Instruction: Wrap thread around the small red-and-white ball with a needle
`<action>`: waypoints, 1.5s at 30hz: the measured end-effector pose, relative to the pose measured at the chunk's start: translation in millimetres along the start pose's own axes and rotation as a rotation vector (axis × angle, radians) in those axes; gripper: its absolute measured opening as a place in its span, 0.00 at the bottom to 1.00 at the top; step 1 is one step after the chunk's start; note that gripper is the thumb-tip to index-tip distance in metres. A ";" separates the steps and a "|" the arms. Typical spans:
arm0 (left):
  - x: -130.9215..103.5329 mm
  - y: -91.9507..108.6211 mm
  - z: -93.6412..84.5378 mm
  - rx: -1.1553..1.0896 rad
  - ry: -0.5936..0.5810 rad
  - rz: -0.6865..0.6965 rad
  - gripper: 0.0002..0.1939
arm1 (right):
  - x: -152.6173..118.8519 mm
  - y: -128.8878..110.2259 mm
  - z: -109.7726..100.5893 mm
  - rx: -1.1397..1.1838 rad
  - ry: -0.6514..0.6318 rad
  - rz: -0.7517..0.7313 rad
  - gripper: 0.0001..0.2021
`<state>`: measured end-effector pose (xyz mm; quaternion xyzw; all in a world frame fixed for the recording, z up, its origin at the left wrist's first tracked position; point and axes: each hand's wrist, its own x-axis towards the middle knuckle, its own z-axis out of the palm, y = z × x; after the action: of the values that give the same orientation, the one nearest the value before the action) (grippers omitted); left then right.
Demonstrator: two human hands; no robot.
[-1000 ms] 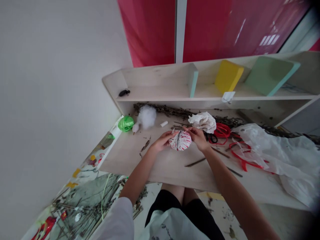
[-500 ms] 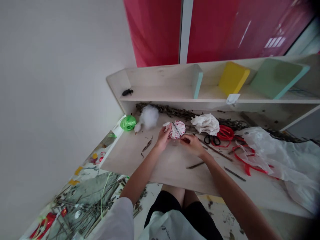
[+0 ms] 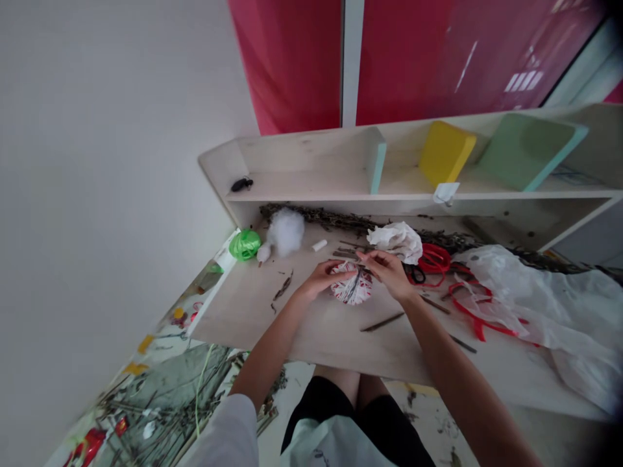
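Note:
A round bundle wrapped in red and white strands (image 3: 351, 289) is over the desk surface, with dark thin strands across it. My left hand (image 3: 325, 277) grips its upper left side, the thumb lying over the top. My right hand (image 3: 385, 269) is closed in a pinch at the bundle's upper right edge; what sits between its fingertips is too small to make out. Just behind the hands lie short dark twigs (image 3: 346, 251) and a small white roll (image 3: 320, 245). Crumpled white paper (image 3: 396, 240) is behind my right hand.
Green ribbon ball (image 3: 245, 245) and white fluff (image 3: 286, 231) lie at the left. Black scissors (image 3: 417, 274), red ribbon (image 3: 435, 258) and a clear plastic bag (image 3: 540, 292) are at the right. A shelf (image 3: 302, 185) runs along the back. Sticks cover the floor (image 3: 170, 389) at lower left.
The bundle has moved nearer to me and turned. My right hand has risen from its lower right side to its upper edge. The small white roll now shows on the desk.

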<state>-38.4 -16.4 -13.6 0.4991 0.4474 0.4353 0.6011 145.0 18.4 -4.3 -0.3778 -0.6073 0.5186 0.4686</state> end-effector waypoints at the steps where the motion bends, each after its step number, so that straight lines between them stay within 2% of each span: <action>1: -0.8 0.0 0.3 -0.056 -0.034 -0.049 0.23 | 1.7 2.7 -1.3 -0.017 0.023 -0.004 0.21; 3: 0.3 -0.1 -0.3 -0.224 -0.026 -0.131 0.22 | 5.1 9.3 -3.0 -0.072 0.072 -0.020 0.22; 5: 3.9 1.4 -2.5 -0.437 0.043 -0.156 0.22 | 7.5 16.3 -3.1 -0.144 0.110 -0.052 0.24; 7: 8.8 4.6 -6.7 -0.629 0.137 -0.119 0.21 | 7.8 22.2 -1.2 -0.229 0.110 -0.093 0.24; 10: 15.0 8.2 -16.2 -0.780 0.294 -0.037 0.21 | 3.8 26.2 4.8 -0.338 0.010 -0.129 0.22; 12: 17.5 6.9 -22.4 -0.772 0.389 0.009 0.20 | -0.6 25.1 9.8 -0.391 -0.088 -0.139 0.20; 15: 18.7 -0.2 -25.7 -0.565 0.496 0.043 0.20 | -7.2 19.1 16.7 -0.424 -0.194 -0.143 0.18; 19: 17.6 -9.6 -16.3 -0.306 0.573 0.092 0.24 | -11.4 8.1 20.0 -0.323 -0.202 -0.099 0.20; 22: 13.9 -10.2 -6.0 -0.051 0.493 0.173 0.26 | -9.1 2.4 15.2 -0.231 -0.152 -0.059 0.21; 26: 5.8 -4.2 4.5 0.090 0.219 0.127 0.25 | -1.2 3.7 2.4 -0.074 -0.033 -0.018 0.21; 29: 2.6 -1.4 6.6 0.037 0.063 0.057 0.23 | 4.2 10.4 -5.8 0.019 0.022 0.016 0.22; 34: 4.6 -4.8 -2.2 -0.147 0.003 -0.127 0.25 | 6.0 17.5 -5.9 -0.039 0.027 0.024 0.23; 37: 5.4 -8.0 -7.5 -0.226 -0.088 -0.169 0.25 | 4.3 16.6 0.2 -0.088 0.034 0.007 0.23; 40: 5.2 -9.6 -8.9 -0.332 -0.072 -0.216 0.21 | 3.4 15.6 5.6 -0.087 0.071 -0.008 0.22; 43: 6.0 -8.1 -9.4 -0.452 0.098 -0.248 0.14 | 3.8 16.7 8.3 -0.117 0.118 -0.022 0.22; 45: 7.4 -4.5 -11.1 -0.515 0.174 -0.228 0.14 | 3.6 18.8 9.4 -0.188 0.134 -0.052 0.22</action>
<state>-47.2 -7.4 -19.9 0.2375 0.4252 0.5055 0.7122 134.5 22.5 -22.4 -0.4379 -0.6301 0.4206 0.4840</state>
